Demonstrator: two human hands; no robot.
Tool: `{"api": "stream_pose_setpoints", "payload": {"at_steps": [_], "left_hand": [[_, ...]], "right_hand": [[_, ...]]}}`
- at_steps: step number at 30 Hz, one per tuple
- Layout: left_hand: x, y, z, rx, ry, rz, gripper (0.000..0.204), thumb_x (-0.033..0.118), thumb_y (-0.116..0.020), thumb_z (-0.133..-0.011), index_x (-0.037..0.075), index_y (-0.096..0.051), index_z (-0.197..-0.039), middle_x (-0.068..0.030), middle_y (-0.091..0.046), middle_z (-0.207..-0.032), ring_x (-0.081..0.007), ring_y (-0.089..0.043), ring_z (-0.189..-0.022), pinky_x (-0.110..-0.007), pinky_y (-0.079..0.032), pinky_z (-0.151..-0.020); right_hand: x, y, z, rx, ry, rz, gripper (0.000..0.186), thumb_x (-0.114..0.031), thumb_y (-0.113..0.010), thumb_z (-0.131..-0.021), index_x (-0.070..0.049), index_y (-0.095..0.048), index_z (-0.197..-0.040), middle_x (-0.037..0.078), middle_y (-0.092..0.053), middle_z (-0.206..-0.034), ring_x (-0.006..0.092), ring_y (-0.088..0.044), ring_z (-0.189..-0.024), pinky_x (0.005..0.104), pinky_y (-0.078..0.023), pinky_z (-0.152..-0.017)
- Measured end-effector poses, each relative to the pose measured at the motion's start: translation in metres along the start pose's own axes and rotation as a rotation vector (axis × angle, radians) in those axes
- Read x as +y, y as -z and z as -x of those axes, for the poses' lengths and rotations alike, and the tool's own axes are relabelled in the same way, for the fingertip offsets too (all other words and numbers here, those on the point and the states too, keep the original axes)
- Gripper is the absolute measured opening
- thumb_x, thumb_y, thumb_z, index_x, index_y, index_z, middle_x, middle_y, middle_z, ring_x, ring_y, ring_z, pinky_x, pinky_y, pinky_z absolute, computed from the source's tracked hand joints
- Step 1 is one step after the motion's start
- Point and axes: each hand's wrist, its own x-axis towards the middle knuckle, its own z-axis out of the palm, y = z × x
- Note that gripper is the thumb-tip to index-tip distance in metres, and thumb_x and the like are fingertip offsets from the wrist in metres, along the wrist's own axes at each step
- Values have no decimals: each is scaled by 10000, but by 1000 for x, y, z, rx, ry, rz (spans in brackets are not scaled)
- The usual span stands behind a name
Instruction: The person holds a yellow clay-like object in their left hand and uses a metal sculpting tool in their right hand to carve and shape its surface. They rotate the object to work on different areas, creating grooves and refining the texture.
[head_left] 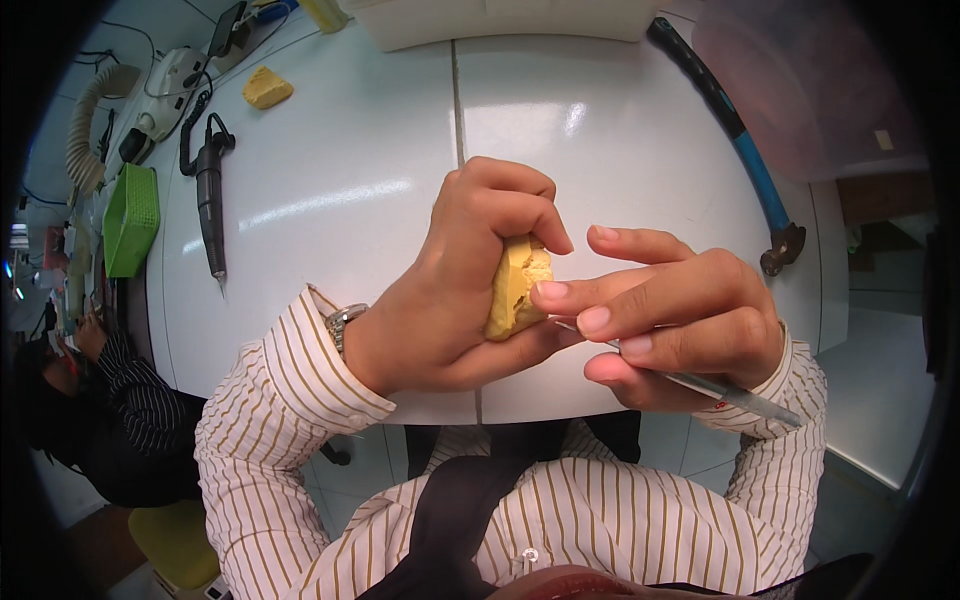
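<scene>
Head view, looking down: the L hand (430,290) held a yellow block (510,300) over the near part of a white desk (320,285), fingers curled round its top & thumb along its lower end, pinching it, prob. to keep it steady w/ the bumpy side facing R. The R hand (695,310) pinched a slim metal tool (745,398) btwn thumb & fingers, pen-style, likely for fine control; its tip was near the block's lower end, but can't tell if it touched. A R fingertip overlapped the block's edge, perhaps as a brace. Farther off on the desk were a hand drill (209,190) & a yellow lump (266,88) at L, a hammer (757,160) at R, & a white bin (500,22) at the far side, all apparently kept out of the hands' way.
</scene>
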Motion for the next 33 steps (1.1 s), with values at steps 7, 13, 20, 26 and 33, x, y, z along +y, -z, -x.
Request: {"api": "stream_pose_setpoints", "payload": {"at_steps": [7,13,20,26,33], "left_hand": [[2,-1,0,30,12,-71,475,147,-741,-689,75,-445,-1053,-117,-443,-1020,-254,-421,-934,-337,-344,-833],[3,-2,0,42,11,-113,476,155,-747,-691,74,-443,-1047,-112,-445,-1015,-255,-425,-931,-341,-340,-830],[-1,-3,-1,77,-29,-165,491,209,-759,-697,69,-438,-1042,-109,-445,-1014,-249,-424,-918,-344,-334,-832],[4,-1,3,67,-22,-48,509,249,-771,-687,71,-444,-1033,-120,-445,-1011,-248,-421,-911,-346,-342,-825],[6,-3,4,38,-66,58,483,263,-766,-693,81,-459,-1019,-108,-453,-1007,-251,-424,-923,-357,-349,-833]], "right_hand": [[-7,8,1,-26,30,225,242,-50,-647,-829,-90,-453,-968,77,-584,-967,249,-680,-869,451,-428,-928],[-4,3,3,22,56,202,254,-70,-665,-821,-87,-453,-959,87,-560,-997,213,-683,-826,429,-435,-921],[-1,8,3,17,-29,207,242,-52,-658,-819,-61,-460,-958,110,-541,-983,226,-656,-848,368,-541,-780],[10,6,1,69,7,60,218,-56,-641,-834,-54,-451,-940,116,-516,-959,256,-652,-855,326,-556,-730],[3,4,1,114,10,18,220,-67,-651,-829,-61,-450,-918,106,-511,-930,243,-653,-829,318,-545,-704]]}}
